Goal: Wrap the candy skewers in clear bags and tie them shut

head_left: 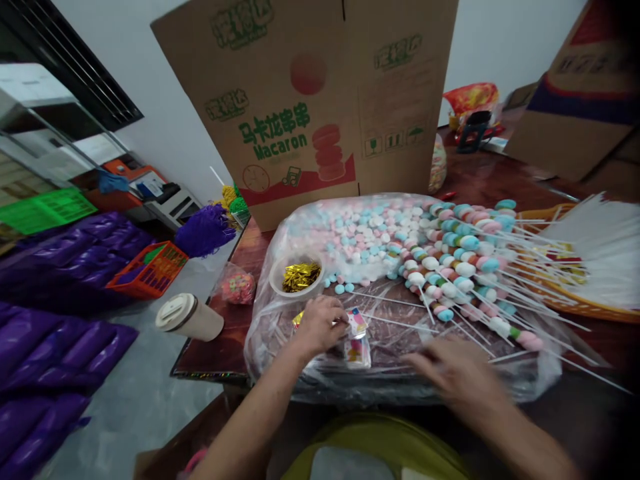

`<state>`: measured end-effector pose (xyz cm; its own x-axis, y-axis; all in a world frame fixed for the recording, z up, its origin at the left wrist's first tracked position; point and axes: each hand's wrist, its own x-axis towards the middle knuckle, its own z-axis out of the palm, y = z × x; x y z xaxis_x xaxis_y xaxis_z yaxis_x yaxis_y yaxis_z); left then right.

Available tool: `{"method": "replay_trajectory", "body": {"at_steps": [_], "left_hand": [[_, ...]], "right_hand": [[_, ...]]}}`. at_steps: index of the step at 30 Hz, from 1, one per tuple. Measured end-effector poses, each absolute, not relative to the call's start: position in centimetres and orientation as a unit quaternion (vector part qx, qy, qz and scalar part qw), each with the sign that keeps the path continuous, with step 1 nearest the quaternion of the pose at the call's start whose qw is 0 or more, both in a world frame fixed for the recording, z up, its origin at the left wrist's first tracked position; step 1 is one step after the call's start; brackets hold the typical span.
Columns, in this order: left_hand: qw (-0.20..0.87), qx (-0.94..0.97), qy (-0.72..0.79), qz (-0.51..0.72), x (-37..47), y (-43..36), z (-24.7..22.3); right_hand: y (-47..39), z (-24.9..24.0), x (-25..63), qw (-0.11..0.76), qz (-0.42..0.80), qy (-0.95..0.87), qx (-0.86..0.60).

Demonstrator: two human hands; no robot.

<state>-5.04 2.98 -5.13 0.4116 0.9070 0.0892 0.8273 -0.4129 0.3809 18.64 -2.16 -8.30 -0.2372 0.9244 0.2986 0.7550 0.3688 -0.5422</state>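
My left hand (323,325) is over the plastic-covered table with its fingers curled closed; what is inside them is hidden. Its fingertips are right by a small printed packet (357,323), and another printed packet (357,352) lies just below. My right hand (450,367), smeared by motion, is to the right near the front edge, its thumb stretched to the left; its other fingers are too blurred to read. Behind it lie skewers of marshmallow-like candies (460,267) on white sticks. A white bowl (274,279) holding gold foil ties (301,276) stands beyond my left hand.
Loose pastel candies (370,230) are spread on a clear plastic sheet (270,333). A cardboard Macaron box (310,87) stands behind. On the right is an orange basket (600,307) with white sleeves. A lidded cup (195,317) and a bag of pink candies (237,287) are at left.
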Motion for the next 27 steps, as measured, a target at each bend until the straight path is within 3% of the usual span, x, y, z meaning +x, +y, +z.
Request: {"method": "replay_trajectory", "body": {"at_steps": [2,8,13,17,22,27], "left_hand": [[0.131,0.838,0.51,0.143,-4.2,2.1,-4.7],[0.271,0.74,0.518,0.332,-4.7,0.7,-4.2],[0.485,0.657,0.495,0.297,-3.7,1.4,-4.8],[0.625,0.588,0.457,0.233,-4.5,2.2,-2.3],[0.604,0.556,0.479,0.311,-3.2,2.3,0.6],[0.495,0.578,0.579,0.294,0.1,0.8,-2.9]], "right_hand": [[-0.3,-8.4,15.1,0.332,0.325,-0.748,-0.473],[1.3,-8.5,10.8,0.386,0.463,-0.667,-0.439],[0.2,-7.3,13.6,0.416,0.534,-0.579,-0.454],[0.5,-7.1,15.5,0.445,0.561,-0.524,-0.461],[0.5,-7.6,14.6,0.484,0.594,-0.458,-0.451],[0.8,-7.5,14.8,0.504,0.568,-0.445,-0.474]]}}
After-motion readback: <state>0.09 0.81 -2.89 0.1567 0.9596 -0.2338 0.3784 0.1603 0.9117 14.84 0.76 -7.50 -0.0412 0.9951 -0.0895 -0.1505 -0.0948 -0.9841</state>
